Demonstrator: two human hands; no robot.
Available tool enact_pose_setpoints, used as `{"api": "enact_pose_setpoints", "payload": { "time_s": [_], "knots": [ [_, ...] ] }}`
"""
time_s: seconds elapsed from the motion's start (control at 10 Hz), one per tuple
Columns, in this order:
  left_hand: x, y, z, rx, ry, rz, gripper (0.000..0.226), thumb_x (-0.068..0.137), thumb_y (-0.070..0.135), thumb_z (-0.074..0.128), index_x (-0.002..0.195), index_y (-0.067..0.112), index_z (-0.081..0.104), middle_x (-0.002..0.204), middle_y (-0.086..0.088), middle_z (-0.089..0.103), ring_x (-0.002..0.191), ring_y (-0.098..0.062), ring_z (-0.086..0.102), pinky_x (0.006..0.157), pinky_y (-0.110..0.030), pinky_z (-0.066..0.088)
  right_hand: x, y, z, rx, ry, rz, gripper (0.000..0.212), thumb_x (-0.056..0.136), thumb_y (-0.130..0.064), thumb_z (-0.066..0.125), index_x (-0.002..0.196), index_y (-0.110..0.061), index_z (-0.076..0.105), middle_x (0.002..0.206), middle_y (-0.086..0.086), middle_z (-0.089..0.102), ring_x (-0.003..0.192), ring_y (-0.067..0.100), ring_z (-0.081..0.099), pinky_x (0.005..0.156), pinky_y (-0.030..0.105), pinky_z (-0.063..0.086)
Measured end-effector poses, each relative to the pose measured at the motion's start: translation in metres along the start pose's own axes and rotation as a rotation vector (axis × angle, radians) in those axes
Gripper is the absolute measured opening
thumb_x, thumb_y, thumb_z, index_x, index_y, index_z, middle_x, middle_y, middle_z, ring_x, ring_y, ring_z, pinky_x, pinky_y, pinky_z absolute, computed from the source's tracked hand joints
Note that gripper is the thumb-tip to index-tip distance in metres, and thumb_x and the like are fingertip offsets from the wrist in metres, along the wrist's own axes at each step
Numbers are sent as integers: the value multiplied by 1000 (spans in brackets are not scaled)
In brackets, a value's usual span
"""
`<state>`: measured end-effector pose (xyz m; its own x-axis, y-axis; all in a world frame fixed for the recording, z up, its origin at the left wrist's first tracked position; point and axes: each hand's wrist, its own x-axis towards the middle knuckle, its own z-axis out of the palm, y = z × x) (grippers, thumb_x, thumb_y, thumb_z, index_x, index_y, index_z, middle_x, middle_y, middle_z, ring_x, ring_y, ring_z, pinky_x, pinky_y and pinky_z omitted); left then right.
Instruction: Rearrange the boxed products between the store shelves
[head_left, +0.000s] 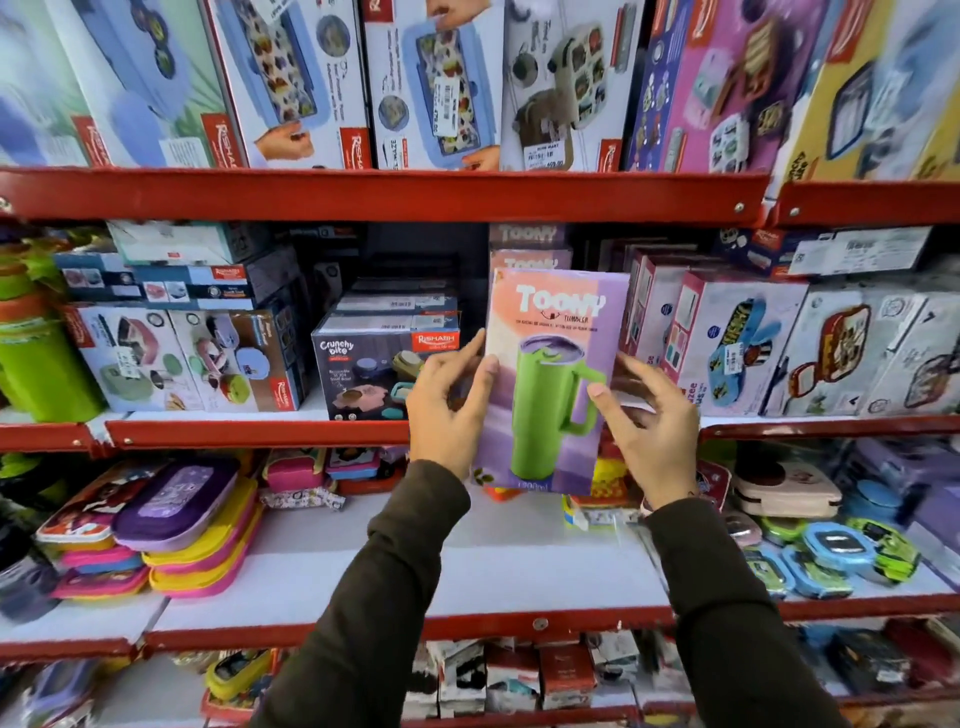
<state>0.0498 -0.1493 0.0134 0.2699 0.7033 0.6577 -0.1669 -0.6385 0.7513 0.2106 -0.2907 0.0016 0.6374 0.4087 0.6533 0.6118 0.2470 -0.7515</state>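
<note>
**Toony tumbler box held between two hands at the middle shelf**

One purple-and-orange Toony box, printed with a green tumbler, stands upright between both hands. The left hand grips its left edge, thumb on the front. The right hand has its fingers spread, thumb touching the front near the right edge. Beyond the hands, two more Toony boxes stand behind it. Left of the left hand sits one Crunchy Bite box.
</note>
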Motion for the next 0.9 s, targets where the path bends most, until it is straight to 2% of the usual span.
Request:
{"api": "enact_pose_setpoints", "payload": {
  "time_s": [0.1,0.2,0.3,0.4,0.5,0.6,0.8,0.9],
  "knots": [
    [32,2,8,67,-75,7,39,97,31,63,135,22,63,120,4,69,104,4,60,95,-4,44,35,5,-2,-101,-72,-18,55,81,-41,81,132,-33,61,132,-10,66,122,12,64,96,39,59],
    [55,-4,22,103,-90,-25,40,98,27,60,138,19,61,128,7,67,100,14,60,90,2,43,57,17,8,-133,-86,-12,59,84,-39,79,138,-32,56,135,-6,64,123,17,64,104,44,55],
    [68,-18,38,154,-87,-110,42,100,22,57,141,14,56,134,-9,67,110,-9,65,100,-18,51,71,32,22,-133,-114,11,58,89,-32,76,143,-28,54,139,1,62,122,23,64,105,48,53],
    [70,-31,50,218,-140,-206,43,102,15,51,144,11,49,135,-17,65,123,-27,63,108,-43,50,77,45,33,-172,-135,45,57,91,-23,74,144,-21,53,143,5,59,120,26,64,104,43,52],
    [65,-41,56,293,-190,-277,48,100,10,51,147,13,44,132,-18,66,119,-33,65,107,-42,50,77,61,41,-218,-150,93,56,91,-17,74,143,-18,53,142,7,60,117,25,64,100,34,51],
    [63,-47,61,286,-227,-321,57,95,5,53,149,18,40,133,-13,65,119,-31,64,111,-40,47,77,69,48,-219,-132,146,54,90,-13,73,141,-15,54,138,11,63,113,23,66,101,38,54],
    [67,-56,65,308,-217,-317,59,92,9,56,148,19,41,129,-12,67,113,-29,67,106,-45,52,78,73,54,-231,-113,157,53,90,-15,73,140,-16,54,137,9,63,117,25,65,103,48,55],
    [69,-60,68,312,-183,-297,64,92,12,57,152,17,35,139,-13,60,119,-30,63,107,-47,51,82,75,56,-237,-107,171,55,91,-17,73,141,-16,52,139,9,62,117,26,65,103,49,55]
  ]
}}
